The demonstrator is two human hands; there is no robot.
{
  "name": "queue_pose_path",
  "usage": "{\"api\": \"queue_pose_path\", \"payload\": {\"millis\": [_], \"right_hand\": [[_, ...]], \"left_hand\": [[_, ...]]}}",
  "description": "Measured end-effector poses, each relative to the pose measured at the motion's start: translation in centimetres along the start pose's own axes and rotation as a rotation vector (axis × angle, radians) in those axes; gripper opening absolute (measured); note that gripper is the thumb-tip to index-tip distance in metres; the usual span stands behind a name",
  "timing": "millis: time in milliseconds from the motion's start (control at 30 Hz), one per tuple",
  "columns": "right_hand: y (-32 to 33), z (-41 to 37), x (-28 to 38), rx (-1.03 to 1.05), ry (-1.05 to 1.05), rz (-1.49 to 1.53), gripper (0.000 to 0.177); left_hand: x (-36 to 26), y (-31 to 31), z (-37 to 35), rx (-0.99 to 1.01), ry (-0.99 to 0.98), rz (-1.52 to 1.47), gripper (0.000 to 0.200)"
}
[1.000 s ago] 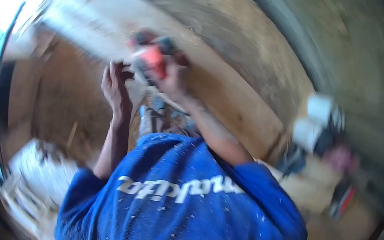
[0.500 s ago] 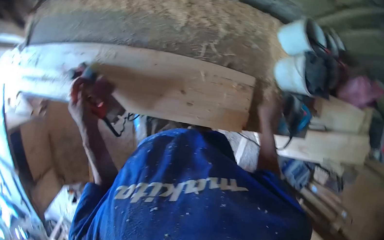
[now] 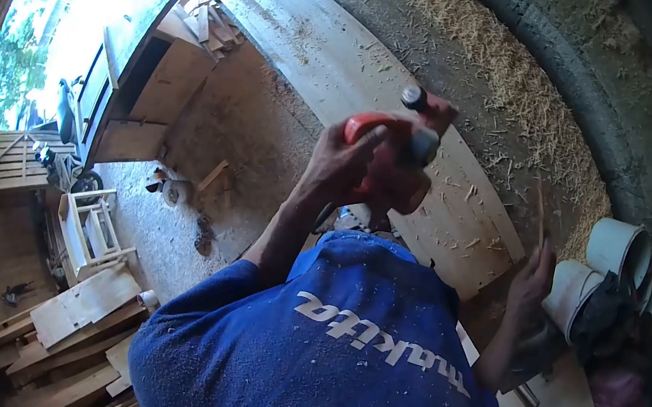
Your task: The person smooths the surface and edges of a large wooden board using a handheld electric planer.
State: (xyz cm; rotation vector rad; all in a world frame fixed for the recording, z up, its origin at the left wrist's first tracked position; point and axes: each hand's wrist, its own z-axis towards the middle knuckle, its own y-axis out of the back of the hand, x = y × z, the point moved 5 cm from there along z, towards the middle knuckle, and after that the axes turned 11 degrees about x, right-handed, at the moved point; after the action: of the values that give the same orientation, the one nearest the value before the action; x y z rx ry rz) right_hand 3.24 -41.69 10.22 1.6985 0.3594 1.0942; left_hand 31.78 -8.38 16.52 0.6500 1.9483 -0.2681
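Left hand (image 3: 339, 168) clenched round red power tool (image 3: 386, 158), raised at centre frame over long plank (image 3: 458, 214). Right hand (image 3: 531, 282) at right of frame, near white buckets (image 3: 611, 248). Thin stick (image 3: 540, 204) at its fingertips; cannot tell whether gripped.

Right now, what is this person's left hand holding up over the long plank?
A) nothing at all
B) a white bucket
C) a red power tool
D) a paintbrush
C: the left hand is closed around a red power tool, raised above the long plank; the white buckets stand apart, beside the right hand.
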Motion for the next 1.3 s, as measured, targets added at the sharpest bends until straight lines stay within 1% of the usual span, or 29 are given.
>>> {"api": "queue_pose_path", "payload": {"millis": [33,100,167,200,267,300,367,400,467,500,567,633,667,733,767,800,833,867,900,933,967,1000,1033,1067,1100,1167,1200,1267,1300], "right_hand": [[0.9,1.5,2.5,0.021,0.102,-0.024,0.036],[4.5,3.4,10.3,0.051,0.291,-0.056,0.036],[6.7,4.5,14.9,0.037,0.536,-0.214,0.042],[7.9,5.1,17.3,0.023,0.536,-0.215,0.042],[9.7,4.6,23.6,-0.026,0.793,-0.315,0.04],[10.2,4.6,26.2,-0.041,0.793,-0.314,0.04],[10.2,3.4,31.5,-0.108,0.944,-0.519,0.03],[9.6,3.1,33.3,-0.114,0.939,-0.523,0.03],[7.6,2.9,36.1,-0.045,0.879,-0.824,0.024],[7.2,2.7,37.5,-0.045,0.881,-0.831,0.024],[5.9,3.1,38.8,0.188,0.742,-0.931,0.039],[5.3,3.5,38.9,0.14,0.812,-0.884,0.039],[5.5,3.6,38.8,0.184,0.819,-0.807,0.038],[5.1,3.5,39.7,0.195,0.848,-0.728,0.037],[4.3,3.1,39.9,0.173,0.87,-0.72,0.038],[3.3,3.6,40.7,0.203,0.823,-0.715,0.038],[2.3,4.1,41.4,0.247,0.778,-0.714,0.04],[1.7,4.2,42.1,0.259,0.782,-0.743,0.039],[1.0,4.8,42.5,0.258,0.787,-0.768,0.038],[-0.2,5.8,40.5,0.162,0.94,-0.707,0.035],[-1.6,7.1,39.6,0.078,1.08,-0.639,0.032],[-2.2,6.7,42.1,0.076,1.179,-0.643,0.032],[-2.1,5.9,43.8,0.15,1.136,-0.571,0.031],[-2.0,5.4,44.2,0.233,1.072,-0.511,0.03],[-2.2,5.7,43.4,0.239,1.131,-0.52,0.03],[-3.5,8.2,42.4,0.519,1.155,-0.03,0.033],[-4.3,8.3,42.8,0.544,1.22,-0.024,0.033],[-4.4,8.0,43.1,0.291,1.271,-0.156,0.037],[-5.2,7.1,44.4,0.308,1.306,-0.158,0.037]], "left_hand": [[0.6,0.1,0.0,0.011,0.126,-0.135,0.037],[0.5,0.6,0.5,0.012,-0.029,-0.463,0.034],[0.1,2.4,0.2,0.025,-0.082,-0.584,0.036],[-0.1,3.4,0.0,0.032,-0.094,-0.581,0.036],[-0.2,5.2,-0.6,0.055,-0.098,-0.672,0.041],[-0.2,5.9,-0.8,0.061,-0.11,-0.665,0.041],[-0.1,6.9,-1.3,0.127,-0.167,-0.664,0.042],[-0.5,7.0,-1.8,0.135,-0.171,-0.662,0.042],[-1.2,7.0,-2.7,0.055,-0.212,-0.53,0.039],[-1.0,7.2,-2.7,0.056,-0.214,-0.537,0.039],[-0.7,7.9,-2.7,0.027,-0.22,-0.521,0.036],[0.5,9.5,-2.3,0.07,-0.201,-0.523,0.036],[1.1,10.3,-2.4,0.104,-0.178,-0.521,0.037],[-1.4,10.4,-3.3,0.063,-0.365,-0.422,0.038],[-1.8,10.5,-3.2,0.07,-0.503,-0.472,0.036],[-1.3,11.2,-3.2,0.095,-0.379,-0.478,0.034],[-1.9,11.0,-4.4,0.13,-0.29,-0.667,0.031],[-1.7,10.9,-3.8,0.202,-0.518,-0.665,0.034],[-1.9,12.1,-4.5,0.101,-0.473,-0.524,0.031],[-1.6,12.1,-4.8,0.135,-0.485,-0.522,0.03],[-0.6,12.0,-4.3,0.062,-0.527,-0.498,0.03],[-1.8,12.7,-6.4,-0.002,-0.439,-0.48,0.03],[-1.7,13.3,-7.2,0.024,-0.583,-0.502,0.032],[-0.7,13.7,-7.8,-0.007,-0.552,-0.505,0.034],[0.1,14.2,-8.1,-0.029,-0.519,-0.499,0.036],[1.8,16.2,-7.3,-0.162,-0.551,-0.517,0.037],[2.7,17.4,-7.7,-0.244,-0.56,-0.519,0.037],[2.6,18.3,-10.3,-0.369,-0.596,-0.456,0.036],[2.0,18.5,-11.5,-0.419,-0.615,-0.378,0.034]]}}
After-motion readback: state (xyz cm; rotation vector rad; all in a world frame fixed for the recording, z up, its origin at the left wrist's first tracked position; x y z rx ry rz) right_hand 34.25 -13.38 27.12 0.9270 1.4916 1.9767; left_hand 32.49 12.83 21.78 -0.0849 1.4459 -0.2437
